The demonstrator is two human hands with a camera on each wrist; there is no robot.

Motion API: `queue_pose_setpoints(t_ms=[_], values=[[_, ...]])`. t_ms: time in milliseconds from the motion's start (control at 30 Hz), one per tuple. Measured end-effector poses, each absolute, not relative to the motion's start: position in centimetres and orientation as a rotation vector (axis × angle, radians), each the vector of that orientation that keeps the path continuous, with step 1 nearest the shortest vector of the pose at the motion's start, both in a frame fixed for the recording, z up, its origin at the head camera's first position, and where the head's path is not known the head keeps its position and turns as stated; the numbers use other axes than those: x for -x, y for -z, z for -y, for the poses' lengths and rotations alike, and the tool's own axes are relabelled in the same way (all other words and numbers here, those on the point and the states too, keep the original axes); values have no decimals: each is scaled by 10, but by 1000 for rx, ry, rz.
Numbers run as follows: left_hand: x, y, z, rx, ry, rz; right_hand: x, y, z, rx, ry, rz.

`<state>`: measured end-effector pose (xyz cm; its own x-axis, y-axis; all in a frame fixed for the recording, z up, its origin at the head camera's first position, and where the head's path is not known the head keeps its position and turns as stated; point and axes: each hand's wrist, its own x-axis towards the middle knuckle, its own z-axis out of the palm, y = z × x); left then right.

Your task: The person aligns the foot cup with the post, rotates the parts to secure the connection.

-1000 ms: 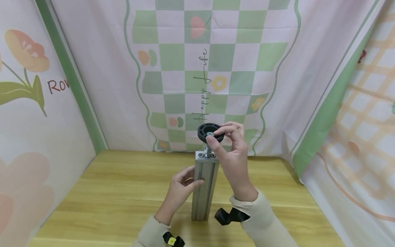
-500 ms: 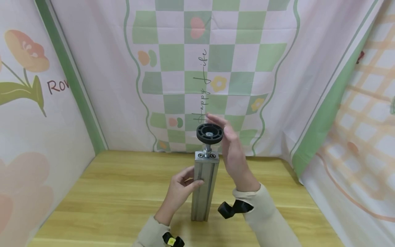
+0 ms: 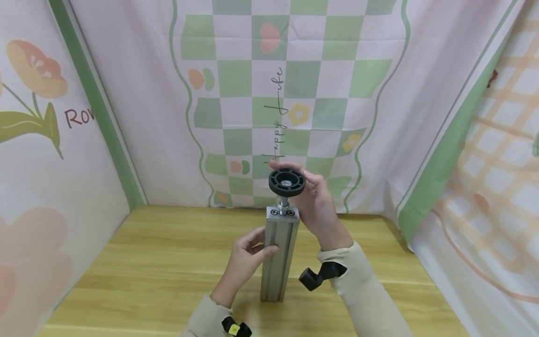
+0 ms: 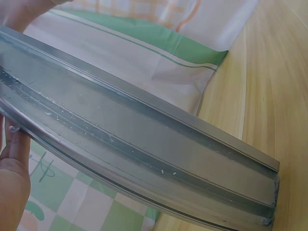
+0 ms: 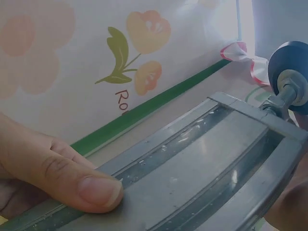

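Observation:
A silver aluminium profile (image 3: 275, 267) stands upright on the table, its long grooves also showing in the left wrist view. An end plate (image 3: 270, 216) with two dark screws caps its top. From the plate rises a levelling foot (image 3: 286, 189), a threaded stem with a round black ribbed disc facing up. My left hand (image 3: 246, 255) grips the profile about halfway up, thumb across the near face and fingers behind. My right hand (image 3: 317, 213) is beside and behind the disc, its loosely extended fingers at the far rim and partly hidden by it.
The wood-grain table (image 3: 177, 262) reaches back to a green-and-white checked cloth (image 3: 236, 77). Printed cloth walls stand on the left (image 3: 38, 187) and right (image 3: 484, 196). A black wrist mount (image 3: 322, 275) sits on the right sleeve.
My right hand let go of the disc's centre and drew off to its right side, then moved left so its fingers sit behind the rim. The left hand and profile stay put.

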<state>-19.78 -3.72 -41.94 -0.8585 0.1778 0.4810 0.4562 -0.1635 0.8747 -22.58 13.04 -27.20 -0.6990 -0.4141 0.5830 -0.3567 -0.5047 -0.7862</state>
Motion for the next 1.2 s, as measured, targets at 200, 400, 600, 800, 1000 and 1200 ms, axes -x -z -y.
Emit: queue_pose_setpoints(t_ms=[200,400,600,800,1000,1200], values=[[197,418,38,714,2147,1907,228,275,-130,1194,2406,-1516],[197,419,38,718,2140,1905,228,277,-131,1231,2424,-1528],[197,419,38,730,2140,1903,219,279,-130,1281,2515,-1661],[196,418,38,733,2142,1905,208,284,-129,1289,2626,-1972],[196,419,38,734,2151,1893,197,284,-124,1265,2633,-2328],[196,419,38,744,2148,1896,196,283,-120,1320,2579,-2589]])
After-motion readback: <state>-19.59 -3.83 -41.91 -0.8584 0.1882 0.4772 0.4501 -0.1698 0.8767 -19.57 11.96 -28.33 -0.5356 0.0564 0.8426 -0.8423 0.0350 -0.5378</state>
